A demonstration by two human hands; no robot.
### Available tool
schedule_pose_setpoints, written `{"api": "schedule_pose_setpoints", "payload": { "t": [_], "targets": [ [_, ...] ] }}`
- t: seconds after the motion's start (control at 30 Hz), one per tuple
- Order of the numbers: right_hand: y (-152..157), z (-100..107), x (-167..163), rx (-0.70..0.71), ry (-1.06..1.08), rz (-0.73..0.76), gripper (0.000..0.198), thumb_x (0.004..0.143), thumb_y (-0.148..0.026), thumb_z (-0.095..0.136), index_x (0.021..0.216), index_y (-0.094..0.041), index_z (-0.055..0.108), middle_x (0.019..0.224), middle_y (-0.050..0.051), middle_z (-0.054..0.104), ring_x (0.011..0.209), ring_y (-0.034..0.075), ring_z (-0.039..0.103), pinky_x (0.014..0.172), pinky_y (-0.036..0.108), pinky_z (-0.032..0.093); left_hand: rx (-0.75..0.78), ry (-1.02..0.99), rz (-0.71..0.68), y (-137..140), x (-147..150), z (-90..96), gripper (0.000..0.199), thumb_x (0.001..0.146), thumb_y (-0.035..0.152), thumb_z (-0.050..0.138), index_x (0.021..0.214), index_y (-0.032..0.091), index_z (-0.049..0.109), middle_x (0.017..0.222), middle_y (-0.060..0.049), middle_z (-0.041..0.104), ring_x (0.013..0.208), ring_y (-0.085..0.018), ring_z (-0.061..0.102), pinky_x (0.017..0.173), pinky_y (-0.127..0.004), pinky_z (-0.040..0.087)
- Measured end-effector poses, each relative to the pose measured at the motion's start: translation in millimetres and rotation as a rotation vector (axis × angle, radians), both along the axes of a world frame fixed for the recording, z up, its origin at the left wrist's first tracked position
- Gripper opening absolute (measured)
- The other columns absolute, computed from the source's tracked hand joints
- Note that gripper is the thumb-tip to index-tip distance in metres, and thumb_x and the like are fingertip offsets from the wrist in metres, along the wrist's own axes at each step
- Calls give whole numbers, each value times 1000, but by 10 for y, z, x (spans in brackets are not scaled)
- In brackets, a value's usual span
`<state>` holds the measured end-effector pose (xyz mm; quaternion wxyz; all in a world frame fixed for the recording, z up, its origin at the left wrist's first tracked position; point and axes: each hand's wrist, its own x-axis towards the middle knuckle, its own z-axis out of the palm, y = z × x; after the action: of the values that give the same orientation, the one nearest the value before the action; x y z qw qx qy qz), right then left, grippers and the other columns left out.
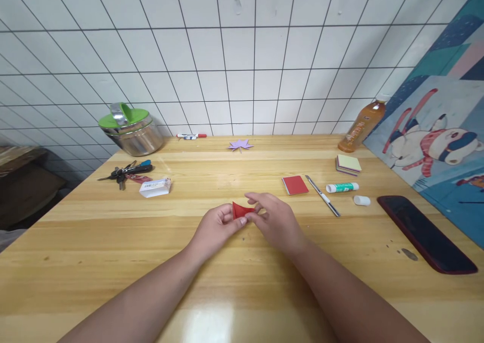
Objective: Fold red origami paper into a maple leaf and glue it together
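Observation:
A small piece of folded red paper [241,211] is held between both hands above the middle of the wooden table. My left hand [217,227] pinches its left side, with the thumb along the lower edge. On the other side, the thumb and fingers of my right hand [278,219] close on the right end of the paper. Part of the paper is hidden behind the fingers. Beyond my right hand lies a stack of square red paper [295,185], and beside it a slim craft knife [322,195].
Right: a glue stick [342,187], its white cap [362,200], a paper stack [348,164], a phone [427,233] and a bottle [363,124]. Back: a purple paper leaf [241,144] and a marker [191,136]. Left: a steel pot [138,136], keys [126,173] and a small white box [155,187].

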<state>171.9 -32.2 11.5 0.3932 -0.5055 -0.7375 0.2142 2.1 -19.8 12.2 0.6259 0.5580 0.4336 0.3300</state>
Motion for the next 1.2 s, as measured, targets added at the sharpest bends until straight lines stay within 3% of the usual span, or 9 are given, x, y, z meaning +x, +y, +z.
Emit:
{"api": "schedule_pose_setpoints", "payload": {
  "t": [0.07, 0.23, 0.4, 0.5, 0.63, 0.77, 0.9, 1.03, 1.2],
  "targets": [
    [10, -6, -5, -56, 82, -55, 34, 76, -19, 64, 109, -22, 62, 97, 5, 68, 73, 13, 64, 67, 26, 54, 0, 0, 17, 2, 7, 3, 30, 69, 36, 71, 90, 15, 66, 86, -7, 72, 79, -20, 64, 72, -28, 46],
    [33, -33, -19, -165, 210, -96, 5, 74, -23, 65, 78, -22, 69, 75, 0, 71, 68, 14, 66, 63, 25, 53, 40, 13, 36, 7, 5, 43, 32, 67, 41, 73, 84, 15, 66, 78, -4, 69, 72, -17, 62, 67, -26, 46],
    [56, -53, 13, -138, 230, -122, 7, 74, -21, 65, 78, -23, 71, 76, 0, 72, 70, 15, 66, 67, 27, 52, 22, -33, -41, 21, -46, 34, 38, 75, 44, 66, 98, 15, 67, 87, -8, 70, 81, -20, 63, 72, -28, 47],
    [61, -44, 18, -131, 257, -97, 9, 74, -20, 65, 80, -22, 70, 78, 1, 72, 71, 14, 66, 66, 26, 53, 4, -15, -25, 27, -43, 9, 36, 73, 42, 68, 95, 13, 69, 83, -8, 71, 78, -19, 64, 72, -28, 47],
    [59, -28, -12, -208, 350, -105, 25, 68, -20, 69, 94, -21, 68, 80, 2, 71, 71, 14, 66, 67, 27, 55, -2, -14, 27, 25, -15, 8, 35, 71, 42, 69, 91, 14, 70, 78, -7, 72, 72, -18, 64, 70, -28, 48],
    [65, -33, -31, -286, 432, -73, 9, 69, -25, 69, 76, -19, 68, 73, 2, 71, 67, 15, 67, 63, 26, 54, -18, -17, 76, 23, -6, 25, 33, 69, 42, 71, 88, 14, 70, 73, -6, 72, 69, -18, 65, 69, -28, 49],
    [68, -32, -8, -163, 366, -75, 1, 71, -21, 68, 71, -21, 70, 74, 2, 70, 68, 15, 64, 63, 25, 52, -39, -21, 63, 27, -15, 1, 34, 69, 42, 71, 89, 14, 69, 75, -7, 72, 71, -18, 66, 70, -29, 50],
    [51, -16, 19, 13, 243, -13, 12, 77, -16, 63, 75, -24, 71, 76, 2, 69, 73, 15, 63, 67, 26, 50, -90, -36, 40, 26, -26, -39, 37, 72, 42, 70, 95, 14, 68, 78, -8, 73, 75, -18, 66, 73, -29, 50],
    [21, -11, 16, 53, 66, -6, 14, 79, -17, 62, 84, -26, 71, 85, 0, 70, 78, 14, 63, 70, 25, 49, -135, -76, 39, 17, -29, -39, 35, 71, 41, 71, 94, 14, 69, 80, -8, 73, 76, -17, 66, 75, -29, 50]
  ]
}}
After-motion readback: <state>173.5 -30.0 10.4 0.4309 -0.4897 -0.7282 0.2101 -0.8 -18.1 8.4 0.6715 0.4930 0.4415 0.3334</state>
